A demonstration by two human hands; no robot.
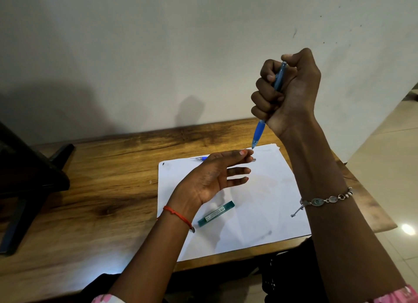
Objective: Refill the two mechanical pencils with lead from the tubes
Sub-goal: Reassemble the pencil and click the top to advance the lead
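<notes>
My right hand [287,92] is raised above the table in a fist around a blue mechanical pencil [260,132], tip pointing down, thumb on its top end. My left hand [217,176] hovers open, palm up, with its fingertips just under the pencil tip; whether a thin lead is pinched there I cannot tell. A second pencil [202,158] lies on the white paper [267,207] behind my left hand, mostly hidden, only its tip and metal end showing. One teal lead tube [216,213] lies on the paper near my left wrist.
The paper lies on a wooden table [101,189] set against a pale wall. A dark chair or stand [27,180] is at the left edge. Tiled floor shows to the right of the table.
</notes>
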